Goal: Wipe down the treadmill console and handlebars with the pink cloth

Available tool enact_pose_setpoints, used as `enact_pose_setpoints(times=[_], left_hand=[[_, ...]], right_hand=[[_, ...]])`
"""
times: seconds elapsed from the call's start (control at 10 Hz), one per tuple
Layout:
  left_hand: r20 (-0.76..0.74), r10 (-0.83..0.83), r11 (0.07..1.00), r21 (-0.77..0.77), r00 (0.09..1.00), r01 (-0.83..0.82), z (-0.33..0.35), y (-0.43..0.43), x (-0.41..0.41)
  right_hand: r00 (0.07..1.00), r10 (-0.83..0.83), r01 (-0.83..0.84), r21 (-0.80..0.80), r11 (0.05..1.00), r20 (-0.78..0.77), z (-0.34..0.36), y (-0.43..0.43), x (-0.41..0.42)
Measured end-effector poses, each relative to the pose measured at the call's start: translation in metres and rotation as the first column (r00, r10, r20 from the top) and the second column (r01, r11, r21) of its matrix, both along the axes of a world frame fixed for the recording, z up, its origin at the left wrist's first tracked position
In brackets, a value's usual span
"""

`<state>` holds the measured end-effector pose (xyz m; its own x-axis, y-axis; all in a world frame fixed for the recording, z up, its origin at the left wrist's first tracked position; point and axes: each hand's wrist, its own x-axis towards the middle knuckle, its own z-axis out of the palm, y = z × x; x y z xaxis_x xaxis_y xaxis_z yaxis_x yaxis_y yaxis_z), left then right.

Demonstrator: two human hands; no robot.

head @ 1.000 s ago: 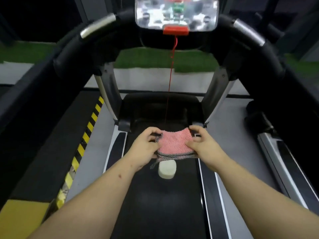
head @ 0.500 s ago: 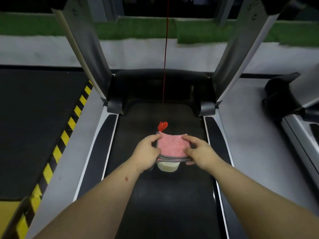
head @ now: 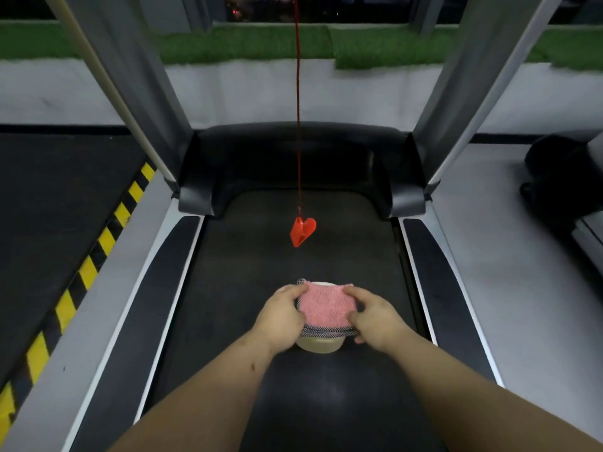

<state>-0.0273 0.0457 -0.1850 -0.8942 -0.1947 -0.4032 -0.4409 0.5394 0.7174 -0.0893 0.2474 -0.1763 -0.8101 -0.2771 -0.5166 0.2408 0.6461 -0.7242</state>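
The folded pink cloth (head: 324,306), edged in dark weave, lies across the top of a small cream container (head: 321,344) that stands on the black treadmill belt (head: 267,321). My left hand (head: 282,316) pinches the cloth's left side and my right hand (head: 375,318) pinches its right side. The console and handlebars are out of view above; only the two grey uprights (head: 150,102) show.
A red safety clip (head: 302,230) dangles on a red cord above the belt, just beyond the cloth. Black side rails (head: 156,288) flank the belt. Yellow-and-black hazard striping (head: 88,272) runs along the floor at left. Another machine's dark base (head: 561,177) sits at right.
The view has tilted down, so the console and handlebars have left the frame. Both hands have lowered the cloth onto the cream container, which was visible below the cloth before.
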Motion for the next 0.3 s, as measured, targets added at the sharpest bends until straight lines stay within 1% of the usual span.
enact_pose_setpoints(times=[0.1, 0.2, 0.3], left_hand=[[0.027, -0.012, 1.000, -0.004, 1.000, 0.012, -0.0201, -0.0013, -0.0001], [0.038, -0.030, 0.999, -0.021, 0.999, 0.030, -0.0239, -0.0032, 0.0002], [-0.009, -0.004, 0.999, -0.035, 1.000, 0.003, -0.0190, -0.0057, -0.0021]], right_hand=[[0.999, 0.041, -0.040, 0.038, 0.998, -0.028, -0.0115, 0.0004, -0.0023], [0.996, 0.072, -0.067, 0.088, 0.994, -0.058, -0.0130, 0.0012, -0.0043], [0.990, 0.108, -0.088, 0.196, 0.977, -0.095, -0.0058, -0.0019, -0.0050]])
